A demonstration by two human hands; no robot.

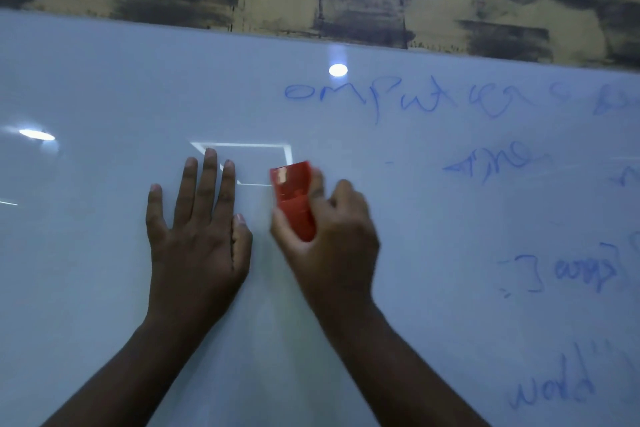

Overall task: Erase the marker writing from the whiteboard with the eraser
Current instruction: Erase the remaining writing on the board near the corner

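1. Eraser (294, 199) position first: the red block sits against the whiteboard (104, 87) near its middle, long axis running roughly up the board, tilted slightly left at the top.
2. Your right hand (329, 236) grips it, fingers and thumb curled round its lower half; it is blurred, so you look to be mid-stroke.
3. Your left hand (197, 236) lies flat on the board just left of the eraser, fingers straight and slightly spread, holding nothing; it seems to brace you.
4. The blue marker writing (398, 100) lies up and to the right of the eraser, starting toward the board's top edge, with more lines running down near the right edge. The board to the left of your hands shows no writing, only light reflections.
5. Your right hand is the nearer one to the writing, so the next stroke probably wants to travel rightward and upward, with the long side of the eraser leading to cover a wide band.
6. Much writing is left, so the job looks far from done.
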